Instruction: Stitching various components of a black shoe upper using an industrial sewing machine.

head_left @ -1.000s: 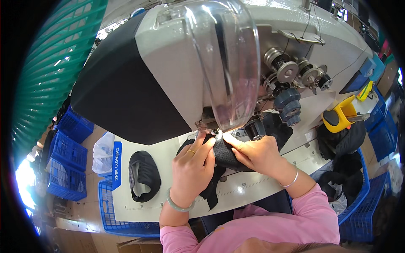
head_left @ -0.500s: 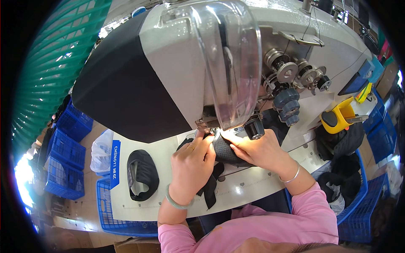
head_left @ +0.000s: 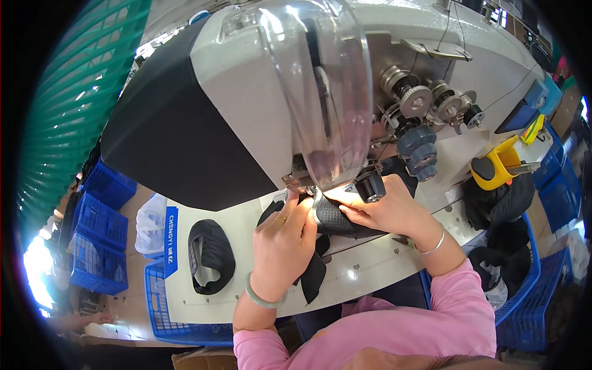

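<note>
My left hand (head_left: 282,237) pinches the near-left edge of a black textured fabric piece (head_left: 336,221) with a pale edge, right below the needle area of a sewing machine (head_left: 246,80). On the piece's other side, my right hand (head_left: 391,213) grips it with bent fingers, the thumb pressed on top. The fingertips are partly hidden by the machine's clear plastic guard (head_left: 333,92) and presser parts. A black strip (head_left: 313,277) of the fabric hangs toward me over the white table. To the left lies a black padded fabric loop (head_left: 211,256), touched by neither hand.
The white sewing table (head_left: 364,277) has blue crates beneath and beside it, one (head_left: 161,308) at its left. A yellow-and-black holder (head_left: 496,166) stands at right above dark fabric in a blue basket (head_left: 530,265). Another person's hand (head_left: 98,317) shows at lower left.
My hands stay on the fabric at the needle, the right shifting slightly. More of the textured surface shows between them. Another person's hand has come into view at lower left.
</note>
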